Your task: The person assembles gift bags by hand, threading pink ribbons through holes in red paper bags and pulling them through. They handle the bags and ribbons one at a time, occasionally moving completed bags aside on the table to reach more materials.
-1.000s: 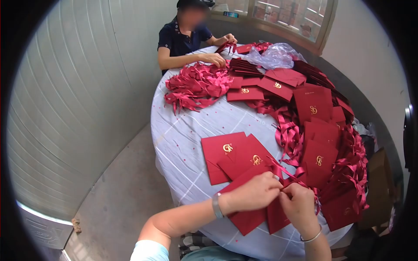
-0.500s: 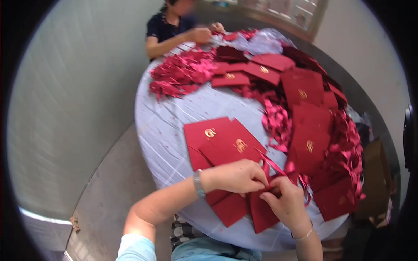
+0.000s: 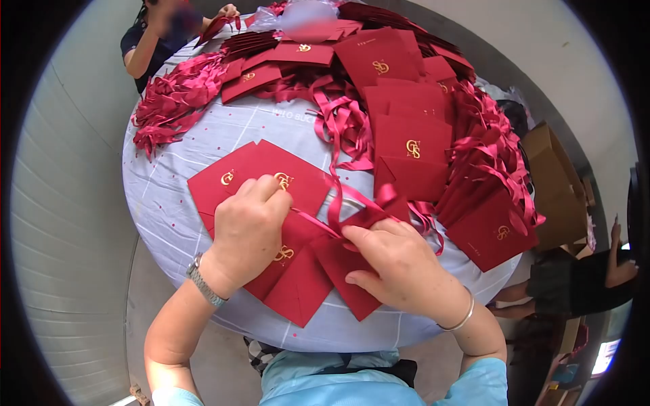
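My left hand, a watch at its wrist, is closed in a pinch on one end of a shiny dark pink ribbon. The ribbon runs taut across to my right hand, which has a bangle at its wrist. The fingers of my right hand are closed over the ribbon at the upper part of a red envelope; the exact grip is hidden by the fingers. Beneath and beside my left hand lie several overlapping red envelopes with gold monograms. A ribbon loop stands up above my right hand.
Stacks of red envelopes curve along the far and right sides of the round table. Ribbon bunches lie at left and right. A co-worker sits at the far left; cardboard stands right of the table.
My hands have moved apart: the left went leftward with the ribbon end, drawing it taut, while the right stays by the envelope. The view has shifted, and the co-worker has raised one hand.
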Motion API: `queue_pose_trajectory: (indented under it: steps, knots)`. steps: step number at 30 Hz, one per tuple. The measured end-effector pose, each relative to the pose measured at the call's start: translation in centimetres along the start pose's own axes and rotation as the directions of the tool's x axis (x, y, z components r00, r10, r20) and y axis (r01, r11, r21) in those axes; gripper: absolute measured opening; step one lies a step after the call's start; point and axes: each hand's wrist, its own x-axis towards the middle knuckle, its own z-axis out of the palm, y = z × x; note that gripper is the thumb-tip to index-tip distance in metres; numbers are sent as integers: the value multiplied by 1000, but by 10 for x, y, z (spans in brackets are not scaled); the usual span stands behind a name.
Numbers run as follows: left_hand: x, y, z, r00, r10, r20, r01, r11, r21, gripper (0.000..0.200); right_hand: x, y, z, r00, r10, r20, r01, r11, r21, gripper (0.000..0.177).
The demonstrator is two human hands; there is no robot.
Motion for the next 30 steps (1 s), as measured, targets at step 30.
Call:
queue_pose_trajectory:
  steps: [30]
  knots:
    - [2,12,11,952,-41,302,172,890,-422,17,-14,22,26,953,70,-294,-42,994,100,22]
